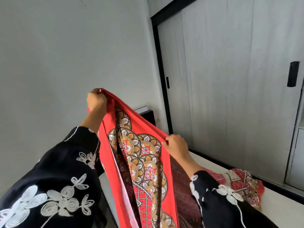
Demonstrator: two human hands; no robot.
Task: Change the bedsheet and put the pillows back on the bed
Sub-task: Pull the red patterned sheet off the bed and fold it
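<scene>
The bedsheet [139,155], bright red with a wide plain border and a middle panel of brown, ochre and white scalloped medallions, hung in the air above the bed [279,198], folded lengthwise so that its patterned face sagged inward between two raised edges. The left hand [97,100] was lifted highest, its fingers curled tight round the top corner of the red border. The right hand [176,143] sat lower and nearer the wardrobe, pinching the opposite edge between thumb and curled fingers. Both arms wore black sleeves [54,186] stitched with white flowers. From the two hands the cloth dropped in long folds, its pale underside showing along the left fold, and ran out of sight at the bottom. Beneath it the pale mattress lay bare on its right side, with a dark maroon cloth [182,183] spread under the right forearm. Further right lay a crumpled heap of red lattice-patterned cloth [241,183]; I could not tell whether it belonged to the same sheet. A black headboard [148,113] stood against the grey wall [65,55]. The wardrobe [230,79] alongside the bed had its pale sliding doors closed, black handles [293,74] on them, so whatever it held was hidden.
</scene>
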